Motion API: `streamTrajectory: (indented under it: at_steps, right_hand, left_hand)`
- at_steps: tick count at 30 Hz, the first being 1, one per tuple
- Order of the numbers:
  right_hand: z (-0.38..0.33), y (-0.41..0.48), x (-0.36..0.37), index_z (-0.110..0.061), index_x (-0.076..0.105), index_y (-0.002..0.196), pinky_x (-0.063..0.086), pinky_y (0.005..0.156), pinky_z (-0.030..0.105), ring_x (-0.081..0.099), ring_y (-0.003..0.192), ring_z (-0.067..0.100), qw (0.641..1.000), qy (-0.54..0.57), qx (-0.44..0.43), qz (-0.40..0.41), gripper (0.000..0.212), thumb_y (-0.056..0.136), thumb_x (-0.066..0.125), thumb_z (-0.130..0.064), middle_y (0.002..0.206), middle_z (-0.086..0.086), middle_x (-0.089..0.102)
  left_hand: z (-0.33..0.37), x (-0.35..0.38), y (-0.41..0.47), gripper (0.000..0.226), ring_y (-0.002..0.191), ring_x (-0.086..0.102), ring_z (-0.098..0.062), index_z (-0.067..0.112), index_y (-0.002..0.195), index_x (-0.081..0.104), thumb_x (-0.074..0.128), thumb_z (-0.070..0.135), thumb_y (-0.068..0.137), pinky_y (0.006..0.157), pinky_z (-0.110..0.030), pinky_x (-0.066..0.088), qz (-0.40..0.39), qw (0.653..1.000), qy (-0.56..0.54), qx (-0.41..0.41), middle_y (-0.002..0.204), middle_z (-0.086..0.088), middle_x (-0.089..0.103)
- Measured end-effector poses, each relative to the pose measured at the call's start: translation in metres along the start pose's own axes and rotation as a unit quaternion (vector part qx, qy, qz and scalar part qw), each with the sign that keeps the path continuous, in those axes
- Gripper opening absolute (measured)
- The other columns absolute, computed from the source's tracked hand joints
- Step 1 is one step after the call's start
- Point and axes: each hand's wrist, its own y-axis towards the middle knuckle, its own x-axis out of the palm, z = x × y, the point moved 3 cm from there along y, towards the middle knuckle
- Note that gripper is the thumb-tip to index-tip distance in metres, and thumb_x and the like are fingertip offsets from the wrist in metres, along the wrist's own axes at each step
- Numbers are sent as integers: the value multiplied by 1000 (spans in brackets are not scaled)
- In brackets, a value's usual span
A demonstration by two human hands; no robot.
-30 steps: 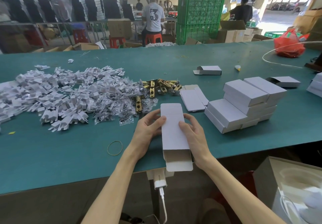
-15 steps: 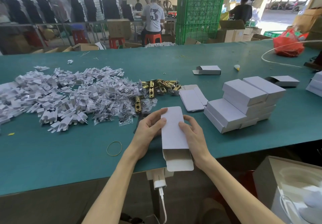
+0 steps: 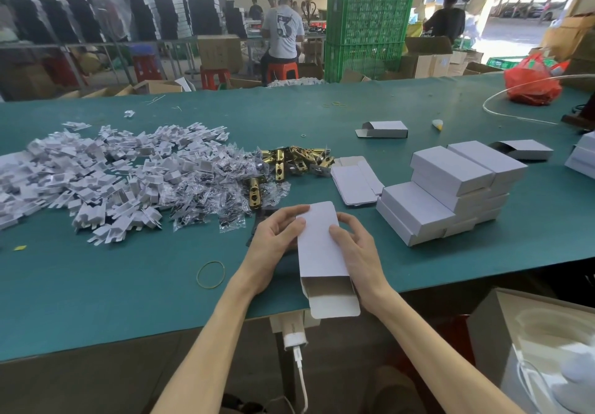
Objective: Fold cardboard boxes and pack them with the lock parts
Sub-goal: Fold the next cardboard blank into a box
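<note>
**Box gripped at the near edge**

Any fingers you have under the flat white cardboard box [image 3: 320, 246] are hidden. Your left hand [image 3: 277, 241] and right hand [image 3: 359, 254] clamp its long sides, thumbs pressed on top. Its open end with the flap overhangs the near edge of the teal-covered table [image 3: 96, 285].

"3" on bkgd worker's shirt [image 3: 285, 29].

The green worktop [image 3: 96, 285] carried a heap of white card inserts [image 3: 96, 175] and clear bags [image 3: 206, 188], touching a cluster of brass lock parts [image 3: 289, 162]. To the right lay flat box blanks [image 3: 354, 182], just beside a stack of closed boxes [image 3: 450, 185].
</note>
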Motion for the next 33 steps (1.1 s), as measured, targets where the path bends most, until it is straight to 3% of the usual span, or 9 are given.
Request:
streamTrajectory:
  at_steps: [4,10,16,22,25,27,30,33]
  right_hand:
    - [-1,-1,0,-28,55,128,59,69,35,72,82,23,1000,-1,0,-4,27,102,59,-29,100,11,71]
    - [-1,-2,2,-28,45,126,59,65,29,73,79,16,1000,28,2,-4,32,99,63,-30,89,-3,76]
    - [-4,-3,4,-19,52,121,61,68,33,74,87,25,999,30,-1,-16,38,93,71,-36,101,8,75]
    - [-8,-5,8,-26,60,118,50,70,14,69,89,4,999,-16,-20,-47,48,82,69,-56,101,-11,74]
    - [-6,-5,9,-28,65,114,54,74,19,69,92,7,995,-58,-34,-75,41,82,78,-49,102,-12,73]
    - [-5,-5,10,-23,66,114,57,72,24,72,88,13,994,-61,-43,-82,33,86,80,-33,100,-6,76]
    - [-6,-4,10,-18,64,117,59,65,25,77,84,23,997,-5,-48,-61,23,95,69,-26,98,2,79]
    - [-5,-2,4,-16,54,124,58,59,24,76,81,26,998,52,-31,-2,29,100,61,-31,96,6,78]
  left_hand:
    - [-3,1,1,24,92,69,-16,10,125,67,62,18,103,74,-25,58,9,1000,20,-15,103,-4,76]
    - [1,4,-1,27,84,64,-14,8,120,65,63,27,102,67,-23,53,4,999,48,-4,97,-5,71]
    - [2,2,-3,48,85,69,-16,9,115,60,75,43,85,69,-28,55,8,998,53,-26,97,-4,73]
    - [3,-7,0,47,92,66,-25,10,121,66,73,42,86,81,-44,56,107,993,-41,-7,99,-7,74]
    - [9,-23,0,44,95,63,-23,8,121,67,68,38,89,81,-38,57,142,977,-160,17,101,-6,71]
    - [13,-29,-1,53,98,63,-21,8,124,65,73,41,83,83,-35,55,125,963,-237,23,108,-7,69]
    - [17,-29,-1,93,103,64,-19,10,131,61,98,48,55,95,-37,50,73,959,-273,30,117,-8,68]
    - [19,-24,0,92,114,63,-22,17,132,60,100,44,54,102,-39,48,25,964,-262,44,126,-9,67]
